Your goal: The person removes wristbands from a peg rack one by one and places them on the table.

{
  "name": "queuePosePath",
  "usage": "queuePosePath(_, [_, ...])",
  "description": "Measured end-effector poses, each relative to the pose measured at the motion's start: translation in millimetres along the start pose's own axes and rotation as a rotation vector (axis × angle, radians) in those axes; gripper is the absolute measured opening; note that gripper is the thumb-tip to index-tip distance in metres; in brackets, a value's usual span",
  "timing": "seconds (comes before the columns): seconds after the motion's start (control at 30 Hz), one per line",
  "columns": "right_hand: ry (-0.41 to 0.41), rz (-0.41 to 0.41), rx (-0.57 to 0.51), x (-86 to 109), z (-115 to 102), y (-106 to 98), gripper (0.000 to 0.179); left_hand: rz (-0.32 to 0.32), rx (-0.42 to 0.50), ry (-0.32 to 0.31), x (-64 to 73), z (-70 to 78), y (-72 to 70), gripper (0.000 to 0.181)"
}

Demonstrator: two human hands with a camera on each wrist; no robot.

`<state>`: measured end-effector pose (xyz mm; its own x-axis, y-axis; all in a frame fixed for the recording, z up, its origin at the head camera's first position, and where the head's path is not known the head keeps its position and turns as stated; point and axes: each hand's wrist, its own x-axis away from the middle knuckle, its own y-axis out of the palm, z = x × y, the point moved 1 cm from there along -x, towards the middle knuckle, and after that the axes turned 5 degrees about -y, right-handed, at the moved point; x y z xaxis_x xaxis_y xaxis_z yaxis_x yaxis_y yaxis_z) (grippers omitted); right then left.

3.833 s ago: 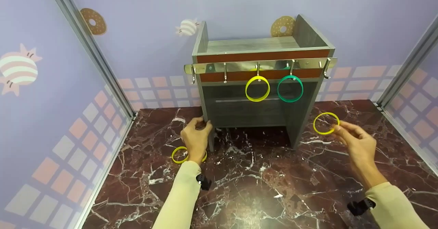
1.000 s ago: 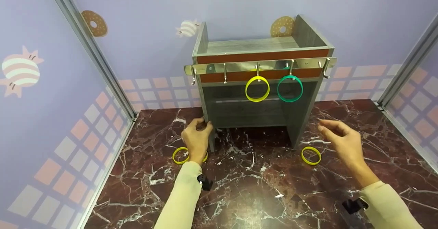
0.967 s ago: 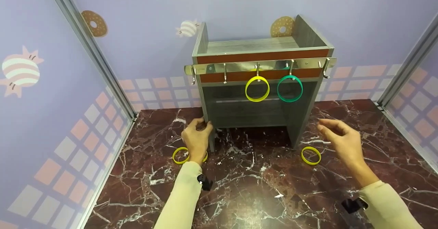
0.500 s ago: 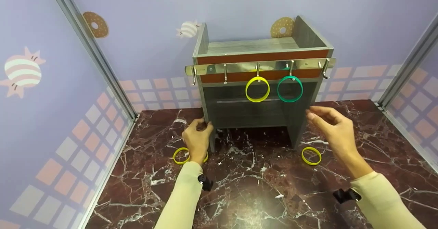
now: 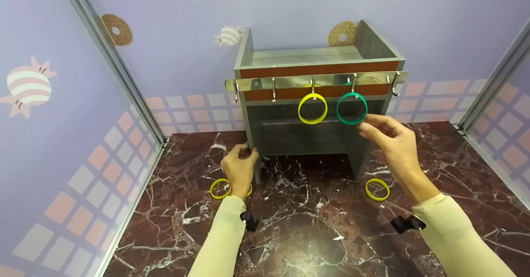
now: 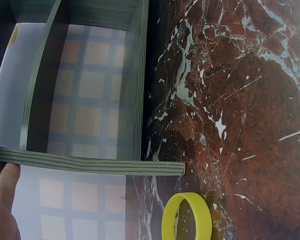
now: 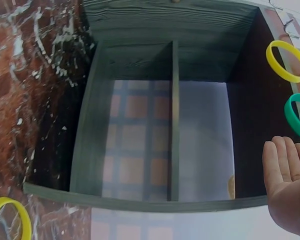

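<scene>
In the head view my left hand (image 5: pixel 239 165) grips the lower left side panel of a grey wooden shelf unit (image 5: pixel 248 119). My right hand (image 5: pixel 393 144) is raised at the hook rail's right half, thumb and fingertips right at the lower right edge of a green wristband (image 5: pixel 339 113). That wristband hangs from a hook, with a yellow wristband (image 5: pixel 299 113) on the hook to its left. In the right wrist view the fingers (image 7: pixel 277 167) look fairly straight, just below the green wristband (image 7: pixel 292 117); the thumb is hidden there.
The metal hook rail (image 5: pixel 290 81) runs across the shelf's front. A yellow wristband (image 5: pixel 377 200) lies on the marbled surface (image 5: pixel 306 244) at right. Another yellow wristband (image 5: pixel 212 190) lies by the left wrist, which hides part of that spot. Patterned walls stand behind and left.
The right hand first held a yellow wristband, which now lies on the surface at right. Since then that hand has risen leftward to the green wristband. The left hand stays on the panel.
</scene>
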<state>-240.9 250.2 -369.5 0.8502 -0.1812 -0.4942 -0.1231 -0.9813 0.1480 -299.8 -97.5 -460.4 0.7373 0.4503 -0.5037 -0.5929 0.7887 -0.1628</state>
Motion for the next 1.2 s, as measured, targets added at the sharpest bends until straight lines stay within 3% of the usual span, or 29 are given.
queuePosePath(0.63, [-0.082,0.103,-0.189,-12.0,-13,12,0.022,0.014,0.02,0.029,1.5,-2.1,2.6,0.012])
queuePosePath(1.2, [-0.102,0.112,-0.212,-12.0,-33,10,0.021,0.004,0.034,0.004,0.7,-0.4,1.4,0.01])
